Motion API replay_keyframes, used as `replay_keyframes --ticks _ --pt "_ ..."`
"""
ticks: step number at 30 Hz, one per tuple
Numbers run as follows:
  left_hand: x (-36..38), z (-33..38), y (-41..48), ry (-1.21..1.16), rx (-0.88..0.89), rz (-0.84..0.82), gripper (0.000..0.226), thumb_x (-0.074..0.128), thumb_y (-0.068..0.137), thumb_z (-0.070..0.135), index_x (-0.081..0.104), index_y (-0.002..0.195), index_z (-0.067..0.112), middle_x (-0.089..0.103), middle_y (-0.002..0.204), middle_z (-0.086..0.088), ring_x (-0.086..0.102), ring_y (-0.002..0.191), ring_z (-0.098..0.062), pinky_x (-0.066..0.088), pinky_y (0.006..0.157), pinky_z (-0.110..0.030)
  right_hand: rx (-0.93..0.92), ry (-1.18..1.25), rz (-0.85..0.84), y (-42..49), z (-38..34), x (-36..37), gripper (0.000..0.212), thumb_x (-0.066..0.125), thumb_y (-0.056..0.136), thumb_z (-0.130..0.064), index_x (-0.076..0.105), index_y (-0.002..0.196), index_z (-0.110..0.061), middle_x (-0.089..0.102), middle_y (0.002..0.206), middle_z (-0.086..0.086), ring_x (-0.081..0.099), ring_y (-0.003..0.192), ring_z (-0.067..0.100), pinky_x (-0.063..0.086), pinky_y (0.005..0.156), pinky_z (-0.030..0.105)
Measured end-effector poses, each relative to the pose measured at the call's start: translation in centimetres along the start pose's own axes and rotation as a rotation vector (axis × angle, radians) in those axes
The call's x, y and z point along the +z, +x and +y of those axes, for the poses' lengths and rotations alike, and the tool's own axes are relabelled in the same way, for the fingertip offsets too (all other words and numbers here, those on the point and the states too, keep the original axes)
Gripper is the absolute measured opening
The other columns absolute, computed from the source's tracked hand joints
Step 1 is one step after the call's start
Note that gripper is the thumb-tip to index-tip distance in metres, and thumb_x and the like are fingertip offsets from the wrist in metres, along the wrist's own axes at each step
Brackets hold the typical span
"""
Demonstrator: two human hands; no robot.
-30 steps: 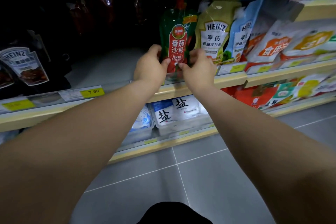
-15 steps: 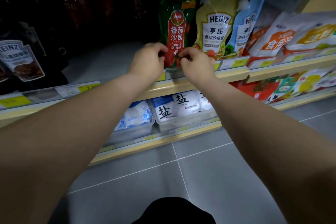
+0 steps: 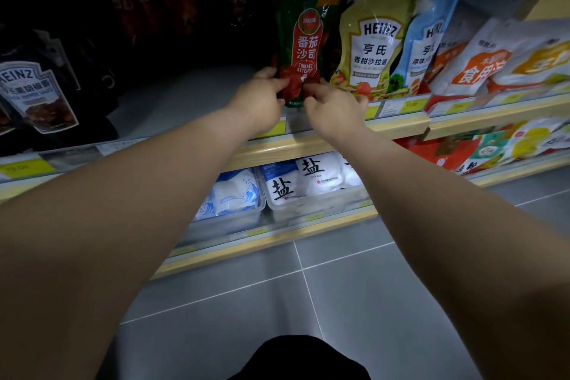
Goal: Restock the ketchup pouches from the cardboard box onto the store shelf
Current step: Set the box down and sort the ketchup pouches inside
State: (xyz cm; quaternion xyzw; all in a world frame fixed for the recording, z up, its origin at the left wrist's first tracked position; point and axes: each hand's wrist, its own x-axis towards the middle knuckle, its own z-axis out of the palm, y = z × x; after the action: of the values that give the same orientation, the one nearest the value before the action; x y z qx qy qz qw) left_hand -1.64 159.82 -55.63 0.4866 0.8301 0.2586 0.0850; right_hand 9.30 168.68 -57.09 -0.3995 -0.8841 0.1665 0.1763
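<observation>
Head view, starting low: a dark bit of clothing (image 3: 300, 361) at the bottom edge over grey floor tiles (image 3: 354, 302). Both bare forearms stretch forward. Past them, the lower shelf holds white salt bags (image 3: 311, 177) in clear bins. Up on the middle shelf (image 3: 398, 125), right at its front lip, stands the ketchup pouch (image 3: 305, 40), upright, green with a red label. The left hand (image 3: 259, 102) has its fingers (image 3: 271, 72) curled in, pinching the pouch's lower left corner. The right hand (image 3: 334, 108) mirrors it, fingers (image 3: 317, 89) bent round the lower right corner. Just beside the pouch on the right leans a yellow-green Heinz pouch (image 3: 374, 40), then a blue Heinz pouch (image 3: 428, 37). Far left, a dark Heinz pouch (image 3: 34, 92) sits in shadow.
</observation>
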Motion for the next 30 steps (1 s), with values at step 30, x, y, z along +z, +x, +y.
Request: replay_keyframes --ticks 30 --pt "-10.0 -21.9 -35.2 -0.087 -0.296 0.146 0.037 0.063 0.082 0.015 0.06 0.119 0.016 0.063 0.113 -0.006 0.058 0.086 -0.019 0.043 0.082 -0.022 -0.18 0.248 -0.41 -27.5 -23.5 11.9 0.032 0.054 0.079 -0.011 0.065 0.109 -0.012 0.068 0.108 0.011 0.061 0.099 0.028 0.045 0.085 0.03"
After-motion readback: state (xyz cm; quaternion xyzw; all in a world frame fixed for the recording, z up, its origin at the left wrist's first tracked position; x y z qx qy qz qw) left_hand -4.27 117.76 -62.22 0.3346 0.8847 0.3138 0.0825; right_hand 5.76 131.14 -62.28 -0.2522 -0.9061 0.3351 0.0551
